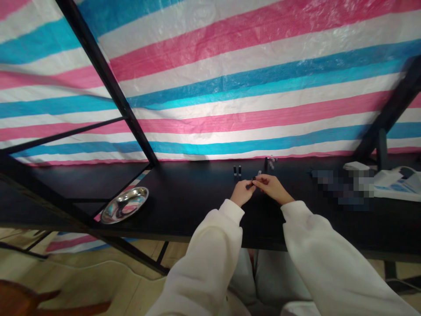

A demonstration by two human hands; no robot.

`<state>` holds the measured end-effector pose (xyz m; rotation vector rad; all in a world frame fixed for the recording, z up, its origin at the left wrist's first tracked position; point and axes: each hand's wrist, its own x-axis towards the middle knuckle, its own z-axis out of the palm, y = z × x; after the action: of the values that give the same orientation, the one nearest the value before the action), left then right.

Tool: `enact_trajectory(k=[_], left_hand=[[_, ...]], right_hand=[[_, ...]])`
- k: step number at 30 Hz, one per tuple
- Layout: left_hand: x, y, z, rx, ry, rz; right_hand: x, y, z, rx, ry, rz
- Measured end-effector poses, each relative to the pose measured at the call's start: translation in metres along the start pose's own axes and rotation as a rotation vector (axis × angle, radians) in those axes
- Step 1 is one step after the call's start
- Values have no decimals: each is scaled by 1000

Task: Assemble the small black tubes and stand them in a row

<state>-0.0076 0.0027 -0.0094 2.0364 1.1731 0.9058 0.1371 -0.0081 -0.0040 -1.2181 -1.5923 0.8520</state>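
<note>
My left hand (242, 192) and my right hand (271, 186) meet above the black table. Both are closed, with fingertips pinching a small dark piece (253, 179) between them; its exact kind is too small to make out. A small clear piece (259, 172) shows just beyond the right fingers. Past my left hand, two little black tubes with pale lower ends, a left one (235, 170) and a right one (240, 170), stand side by side. Farther back are another black tube (266, 162) and a cluster of small clear pieces (272, 162).
A shiny metal dish (110, 213) lies at the table's left. On the right are a blurred-out patch (348, 188), a white box (356, 166) and a white holder (401, 193). Black frame bars (108, 79) and a striped sheet (230, 96) stand behind the table (184, 197).
</note>
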Motion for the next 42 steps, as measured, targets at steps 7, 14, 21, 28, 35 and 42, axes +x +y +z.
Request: enact_trajectory(k=[7, 14, 21, 28, 35, 42], left_hand=[[-3, 6, -1, -37, 56, -71], [-12, 11, -2, 157, 90, -25], [-16, 17, -2, 242, 58, -32], [-18, 20, -4, 255, 38, -45], [-20, 23, -5, 274, -1, -29], [-21, 26, -5, 261, -11, -47]], right_hand=[[-2, -9, 1, 51, 34, 60], [8, -10, -18, 96, 257, 96], [34, 19, -57, -204, 300, 191], [52, 40, -63, -591, 303, 222], [57, 37, -49, -762, 237, 219], [63, 39, -41, -859, 234, 238]])
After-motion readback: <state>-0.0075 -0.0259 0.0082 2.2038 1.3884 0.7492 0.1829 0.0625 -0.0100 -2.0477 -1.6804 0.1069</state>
